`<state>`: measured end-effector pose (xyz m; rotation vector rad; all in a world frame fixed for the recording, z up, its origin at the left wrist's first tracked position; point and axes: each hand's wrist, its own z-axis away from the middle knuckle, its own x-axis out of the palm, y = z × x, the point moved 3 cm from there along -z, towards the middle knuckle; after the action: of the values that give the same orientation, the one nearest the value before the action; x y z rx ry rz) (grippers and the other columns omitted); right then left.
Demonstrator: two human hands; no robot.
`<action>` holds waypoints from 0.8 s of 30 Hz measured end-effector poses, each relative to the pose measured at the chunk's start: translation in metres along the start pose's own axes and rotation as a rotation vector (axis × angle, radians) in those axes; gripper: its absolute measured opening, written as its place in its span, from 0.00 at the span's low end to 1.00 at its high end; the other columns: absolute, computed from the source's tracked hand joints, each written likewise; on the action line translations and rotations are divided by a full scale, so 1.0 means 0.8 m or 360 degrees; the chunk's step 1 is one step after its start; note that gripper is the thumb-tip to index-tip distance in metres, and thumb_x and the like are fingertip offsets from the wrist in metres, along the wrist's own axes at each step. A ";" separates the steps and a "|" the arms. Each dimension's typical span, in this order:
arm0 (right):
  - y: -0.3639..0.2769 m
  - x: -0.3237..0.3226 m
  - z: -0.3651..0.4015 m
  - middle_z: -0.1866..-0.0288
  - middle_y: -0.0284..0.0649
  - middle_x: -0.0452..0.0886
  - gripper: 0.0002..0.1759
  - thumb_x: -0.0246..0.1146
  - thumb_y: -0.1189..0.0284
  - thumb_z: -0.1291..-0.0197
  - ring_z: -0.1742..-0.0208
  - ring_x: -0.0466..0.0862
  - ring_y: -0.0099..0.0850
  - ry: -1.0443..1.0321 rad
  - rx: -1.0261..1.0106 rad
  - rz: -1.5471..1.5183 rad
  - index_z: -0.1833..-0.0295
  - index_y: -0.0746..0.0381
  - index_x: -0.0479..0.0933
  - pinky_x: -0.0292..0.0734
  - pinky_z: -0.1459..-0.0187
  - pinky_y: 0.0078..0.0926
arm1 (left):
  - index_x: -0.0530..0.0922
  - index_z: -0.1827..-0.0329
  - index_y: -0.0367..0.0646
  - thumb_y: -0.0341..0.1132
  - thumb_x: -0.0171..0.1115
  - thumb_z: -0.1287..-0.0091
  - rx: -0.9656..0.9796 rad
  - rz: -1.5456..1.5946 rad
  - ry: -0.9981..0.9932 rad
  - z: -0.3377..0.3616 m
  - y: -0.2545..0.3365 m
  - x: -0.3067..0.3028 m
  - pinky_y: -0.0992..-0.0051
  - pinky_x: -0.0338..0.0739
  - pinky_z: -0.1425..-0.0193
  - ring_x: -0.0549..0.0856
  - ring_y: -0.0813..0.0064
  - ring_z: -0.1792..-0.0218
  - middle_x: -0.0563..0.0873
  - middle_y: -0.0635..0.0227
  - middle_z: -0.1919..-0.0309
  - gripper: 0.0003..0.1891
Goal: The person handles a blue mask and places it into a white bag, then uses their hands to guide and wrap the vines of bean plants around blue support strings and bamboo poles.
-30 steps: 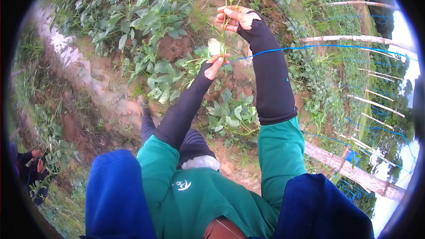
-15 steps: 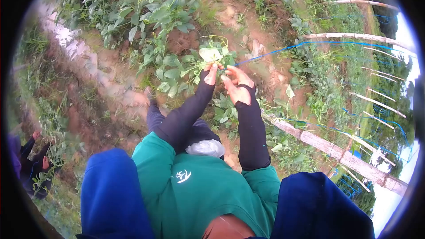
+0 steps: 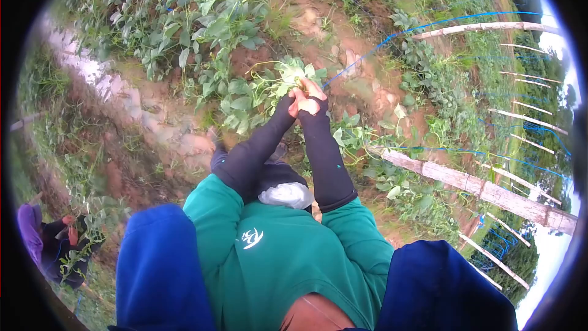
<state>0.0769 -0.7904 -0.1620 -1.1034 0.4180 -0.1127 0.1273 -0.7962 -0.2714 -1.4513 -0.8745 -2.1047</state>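
Note:
My left hand [image 3: 293, 103] is closed on a leafy green vine [image 3: 293, 75], its fingers partly covered by my other hand. Pressed against it, my right hand [image 3: 313, 94] has its fingers bent together at the stem. A blue string [image 3: 355, 64] runs from the upper right down to the right hand's fingers, where its end is hidden. Both forearms wear black sleeves that reach over the palms. Pale leaves and a curling tendril stick out beyond the fingertips. Exactly how string and stem meet between the hands cannot be made out.
Leafy plants [image 3: 214, 24] grow in rows on brown soil. A wet furrow [image 3: 104, 79] lies to the left. On the right, a thick wooden pole [image 3: 465, 187] and thinner stakes carry blue strings. Another person [image 3: 58, 239] bends over plants at the lower left.
My right hand has moved left and now overlaps my left hand at the vine. The view has shifted, bringing more of the other person into sight.

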 end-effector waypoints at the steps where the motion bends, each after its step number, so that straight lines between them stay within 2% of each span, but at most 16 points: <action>1: 0.011 -0.002 0.001 0.67 0.45 0.77 0.20 0.57 0.80 0.54 0.72 0.78 0.30 0.0004 -0.0063 -0.0173 0.51 0.65 0.69 0.72 0.71 0.19 | 0.69 0.57 0.39 0.34 0.48 0.39 -0.0009 -0.0008 -0.0001 -0.001 0.004 -0.004 0.71 0.68 0.54 0.74 0.72 0.59 0.75 0.63 0.61 0.10; 2: 0.024 -0.004 -0.001 0.67 0.45 0.77 0.20 0.57 0.80 0.54 0.72 0.78 0.30 0.0011 -0.0065 -0.0182 0.51 0.65 0.69 0.72 0.71 0.19 | 0.68 0.56 0.38 0.32 0.49 0.40 0.0040 -0.0759 -0.0098 -0.007 0.013 -0.009 0.72 0.68 0.52 0.74 0.71 0.57 0.75 0.62 0.59 0.12; 4: 0.018 -0.014 0.007 0.68 0.45 0.76 0.13 0.52 0.82 0.52 0.68 0.79 0.36 0.0512 -0.1032 0.0602 0.57 0.67 0.72 0.72 0.70 0.25 | 0.67 0.52 0.36 0.29 0.50 0.43 0.0151 -0.2262 -0.0304 -0.015 0.027 -0.004 0.72 0.66 0.47 0.73 0.70 0.53 0.74 0.61 0.55 0.15; 5: 0.022 -0.016 0.010 0.68 0.45 0.76 0.13 0.52 0.82 0.52 0.68 0.79 0.36 0.0524 -0.1038 0.0594 0.57 0.67 0.72 0.72 0.70 0.25 | 0.67 0.52 0.36 0.29 0.50 0.43 0.0155 -0.2274 -0.0313 -0.012 0.028 0.006 0.72 0.66 0.47 0.73 0.70 0.53 0.74 0.61 0.55 0.15; 7: 0.030 -0.020 0.016 0.67 0.45 0.76 0.13 0.55 0.81 0.53 0.65 0.77 0.39 0.0527 -0.0956 0.0463 0.58 0.65 0.73 0.70 0.65 0.27 | 0.66 0.49 0.37 0.25 0.48 0.47 0.0628 -0.1250 -0.0099 -0.004 0.042 0.029 0.72 0.65 0.47 0.73 0.69 0.53 0.74 0.61 0.56 0.20; 11: 0.042 -0.024 0.015 0.67 0.45 0.75 0.15 0.55 0.82 0.54 0.66 0.77 0.38 0.0575 -0.0992 0.0303 0.57 0.63 0.73 0.71 0.64 0.28 | 0.61 0.44 0.40 0.19 0.43 0.49 0.0554 -0.1356 -0.0172 0.017 0.058 0.093 0.76 0.67 0.50 0.73 0.73 0.53 0.72 0.59 0.54 0.25; 13: 0.056 -0.021 0.007 0.69 0.42 0.75 0.09 0.54 0.77 0.49 0.68 0.76 0.34 0.0681 -0.1224 0.0375 0.60 0.63 0.73 0.71 0.66 0.26 | 0.60 0.45 0.40 0.20 0.41 0.49 0.0615 -0.1355 -0.0098 0.028 0.053 0.127 0.76 0.68 0.52 0.75 0.73 0.57 0.73 0.57 0.57 0.25; 15: 0.058 -0.024 0.008 0.69 0.42 0.75 0.08 0.54 0.77 0.48 0.68 0.76 0.33 0.0728 -0.1219 0.0313 0.61 0.63 0.73 0.71 0.66 0.26 | 0.61 0.46 0.42 0.21 0.43 0.51 0.0319 -0.1513 0.0051 0.047 0.054 0.198 0.73 0.69 0.56 0.76 0.70 0.62 0.74 0.58 0.60 0.25; 16: 0.059 -0.025 0.012 0.69 0.42 0.75 0.08 0.53 0.76 0.48 0.68 0.76 0.33 0.0765 -0.1189 0.0260 0.61 0.63 0.73 0.71 0.66 0.25 | 0.63 0.48 0.42 0.20 0.46 0.54 0.1029 -0.2431 -0.0123 0.037 0.054 0.226 0.68 0.70 0.59 0.75 0.60 0.60 0.73 0.56 0.62 0.25; 17: 0.060 -0.026 0.013 0.69 0.42 0.75 0.08 0.53 0.76 0.47 0.68 0.76 0.33 0.0791 -0.1162 0.0203 0.61 0.63 0.73 0.71 0.66 0.25 | 0.64 0.51 0.41 0.21 0.51 0.57 0.1272 -0.2776 -0.0349 0.044 0.035 0.242 0.66 0.70 0.58 0.74 0.55 0.60 0.72 0.54 0.61 0.24; 18: 0.064 -0.028 0.014 0.69 0.42 0.75 0.07 0.53 0.76 0.47 0.68 0.76 0.33 0.0829 -0.1131 0.0135 0.61 0.63 0.73 0.71 0.67 0.25 | 0.65 0.55 0.43 0.26 0.52 0.55 0.1271 -0.3211 -0.0445 0.045 0.012 0.259 0.65 0.69 0.61 0.75 0.58 0.64 0.73 0.58 0.66 0.20; 19: 0.066 -0.029 0.015 0.69 0.42 0.75 0.07 0.53 0.75 0.47 0.69 0.76 0.32 0.0860 -0.1094 0.0049 0.62 0.63 0.73 0.71 0.67 0.25 | 0.68 0.59 0.48 0.30 0.49 0.52 0.1208 -0.3473 -0.0899 0.049 -0.002 0.282 0.65 0.68 0.64 0.75 0.63 0.70 0.73 0.63 0.71 0.14; 21: 0.071 -0.030 0.019 0.69 0.41 0.75 0.07 0.53 0.75 0.46 0.69 0.76 0.32 0.0953 -0.0998 -0.0182 0.62 0.63 0.73 0.71 0.67 0.24 | 0.70 0.67 0.52 0.33 0.46 0.49 0.1620 -0.3574 -0.1181 0.064 -0.053 0.269 0.68 0.66 0.68 0.72 0.71 0.73 0.71 0.70 0.74 0.07; 22: 0.073 -0.030 0.022 0.69 0.41 0.75 0.07 0.53 0.74 0.46 0.69 0.76 0.31 0.1000 -0.0935 -0.0349 0.62 0.63 0.73 0.71 0.67 0.24 | 0.71 0.65 0.53 0.36 0.46 0.48 0.2135 -0.3655 -0.1130 0.080 -0.068 0.266 0.69 0.66 0.67 0.71 0.72 0.71 0.69 0.73 0.75 0.09; 23: 0.076 -0.030 0.025 0.69 0.41 0.75 0.07 0.52 0.74 0.46 0.69 0.76 0.31 0.1059 -0.0854 -0.0557 0.63 0.63 0.73 0.71 0.68 0.24 | 0.61 0.43 0.54 0.40 0.48 0.47 0.2094 -0.4813 -0.0946 0.081 -0.094 0.281 0.54 0.56 0.44 0.72 0.66 0.69 0.70 0.68 0.63 0.24; 24: 0.077 -0.030 0.024 0.69 0.41 0.75 0.06 0.52 0.74 0.45 0.69 0.76 0.31 0.1104 -0.0785 -0.0763 0.63 0.63 0.72 0.71 0.68 0.24 | 0.63 0.47 0.52 0.37 0.49 0.47 0.1883 -0.3756 -0.1358 0.095 -0.078 0.285 0.56 0.58 0.46 0.73 0.66 0.69 0.71 0.67 0.63 0.21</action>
<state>0.0548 -0.7393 -0.2028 -1.6304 0.8189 -0.8694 0.0556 -0.6984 -0.0551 -0.0732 2.1568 0.0740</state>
